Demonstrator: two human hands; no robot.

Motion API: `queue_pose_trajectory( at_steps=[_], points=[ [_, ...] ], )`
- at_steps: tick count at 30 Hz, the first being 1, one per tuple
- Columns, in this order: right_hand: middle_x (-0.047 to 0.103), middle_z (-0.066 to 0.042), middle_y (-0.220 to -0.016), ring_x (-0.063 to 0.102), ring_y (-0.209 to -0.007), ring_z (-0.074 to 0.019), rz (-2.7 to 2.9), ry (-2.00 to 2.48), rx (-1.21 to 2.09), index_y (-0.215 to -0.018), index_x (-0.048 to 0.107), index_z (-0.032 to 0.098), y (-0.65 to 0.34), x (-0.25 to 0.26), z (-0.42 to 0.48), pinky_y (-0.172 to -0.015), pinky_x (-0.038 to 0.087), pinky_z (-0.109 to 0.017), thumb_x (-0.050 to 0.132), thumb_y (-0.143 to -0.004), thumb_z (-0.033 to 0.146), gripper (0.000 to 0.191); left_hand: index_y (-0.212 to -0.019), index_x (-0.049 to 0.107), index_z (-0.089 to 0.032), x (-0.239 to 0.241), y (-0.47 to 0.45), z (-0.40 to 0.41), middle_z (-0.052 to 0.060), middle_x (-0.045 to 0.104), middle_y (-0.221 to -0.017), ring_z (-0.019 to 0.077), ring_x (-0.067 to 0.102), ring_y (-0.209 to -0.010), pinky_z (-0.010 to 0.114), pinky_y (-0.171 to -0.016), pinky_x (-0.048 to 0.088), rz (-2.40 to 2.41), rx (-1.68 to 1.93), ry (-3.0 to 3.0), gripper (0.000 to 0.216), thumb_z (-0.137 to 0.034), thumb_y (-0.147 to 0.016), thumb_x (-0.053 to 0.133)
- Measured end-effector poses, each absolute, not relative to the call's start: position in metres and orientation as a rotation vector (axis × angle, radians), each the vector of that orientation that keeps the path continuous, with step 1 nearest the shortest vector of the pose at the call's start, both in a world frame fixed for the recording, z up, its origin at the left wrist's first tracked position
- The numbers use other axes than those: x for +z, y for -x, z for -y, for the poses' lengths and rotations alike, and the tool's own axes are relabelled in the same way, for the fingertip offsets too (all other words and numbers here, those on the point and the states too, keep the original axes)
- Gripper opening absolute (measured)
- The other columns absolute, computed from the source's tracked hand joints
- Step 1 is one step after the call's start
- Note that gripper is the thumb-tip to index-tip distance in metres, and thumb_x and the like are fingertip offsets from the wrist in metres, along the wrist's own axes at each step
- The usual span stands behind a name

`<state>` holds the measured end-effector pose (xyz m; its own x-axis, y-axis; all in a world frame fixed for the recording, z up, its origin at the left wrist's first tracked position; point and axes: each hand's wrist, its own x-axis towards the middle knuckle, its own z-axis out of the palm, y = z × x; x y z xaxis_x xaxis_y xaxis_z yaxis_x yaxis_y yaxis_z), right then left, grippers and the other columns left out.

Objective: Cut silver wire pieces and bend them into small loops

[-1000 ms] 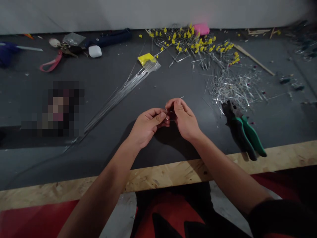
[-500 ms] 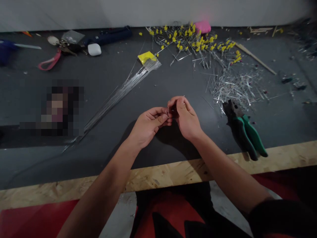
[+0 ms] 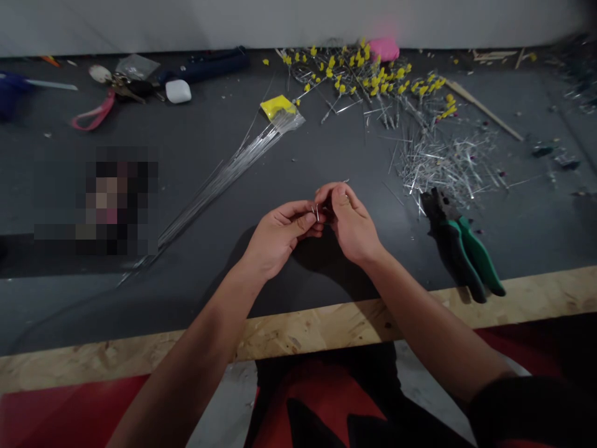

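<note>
My left hand point(image 3: 284, 233) pinches a thin bent piece of metal wire point(image 3: 318, 213) between thumb and fingers, above the dark tabletop. Close against it, my right hand point(image 3: 347, 218) has its fingers curled and closed on the same wire; a short silvery end pokes out above its index finger. The wire's full shape is hidden by the fingers. To the right lie green-and-black pliers point(image 3: 459, 246), their jaws touching a heap of cut wire pieces point(image 3: 441, 158).
A bundle of long straight wires point(image 3: 228, 177) with a yellow tag lies diagonally at left. Yellow-tipped wire pieces point(image 3: 354, 71) are piled at the back by a pink lump point(image 3: 383, 49). A wooden stick point(image 3: 485, 111), white case point(image 3: 178, 91) and keys point(image 3: 125, 87) lie about.
The bent wire between my fingertips has turned slightly, its two prongs now closer together in view. Both hands stay in nearly the same place.
</note>
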<state>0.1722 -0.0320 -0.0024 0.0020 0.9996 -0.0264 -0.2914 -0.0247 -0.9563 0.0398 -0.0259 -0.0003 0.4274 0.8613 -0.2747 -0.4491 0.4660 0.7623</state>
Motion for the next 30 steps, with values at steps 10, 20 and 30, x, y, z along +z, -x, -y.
queue_pose_trajectory(
  at_steps=[10, 20, 30],
  points=[
    [0.050, 0.003, -0.071, 0.048, -0.059, -0.0078, 0.975, 0.999, 1.373, -0.079, 0.057, 0.025, -0.1719, -0.0041, 0.0317, -0.050, 0.042, -0.019, 0.045, -0.087, 0.055, 0.034, -0.080, 0.068, -0.015, 0.0018, -0.0399, 0.0261, 0.000, 0.070, -0.076, 0.0090, 0.063, -0.066, 0.024, -0.072, 0.051, -0.766, 0.880, -0.659, 0.013, -0.020, -0.070, 0.075],
    [0.051, 0.003, -0.070, 0.048, -0.059, -0.0082, 1.003, 1.001, 1.371, -0.079, 0.057, 0.025, -0.1718, -0.0025, 0.0317, -0.051, 0.043, -0.020, 0.045, -0.087, 0.055, 0.034, -0.079, 0.066, -0.015, 0.0019, -0.0392, 0.0256, -0.001, 0.069, -0.076, 0.0083, 0.063, -0.066, 0.022, -0.069, 0.049, -0.747, 0.883, -0.645, 0.011, -0.018, -0.071, 0.073],
    [0.051, 0.003, -0.072, 0.048, -0.062, -0.0085, 1.039, 0.995, 1.359, -0.080, 0.058, 0.025, -0.1728, -0.0043, 0.0313, -0.056, 0.044, -0.021, 0.044, -0.088, 0.054, 0.033, -0.078, 0.066, -0.016, 0.0003, -0.0396, 0.0251, -0.002, 0.064, -0.071, 0.0070, 0.058, -0.063, 0.020, -0.062, 0.045, -0.794, 0.906, -0.684, 0.011, -0.020, -0.070, 0.074]
  ],
)
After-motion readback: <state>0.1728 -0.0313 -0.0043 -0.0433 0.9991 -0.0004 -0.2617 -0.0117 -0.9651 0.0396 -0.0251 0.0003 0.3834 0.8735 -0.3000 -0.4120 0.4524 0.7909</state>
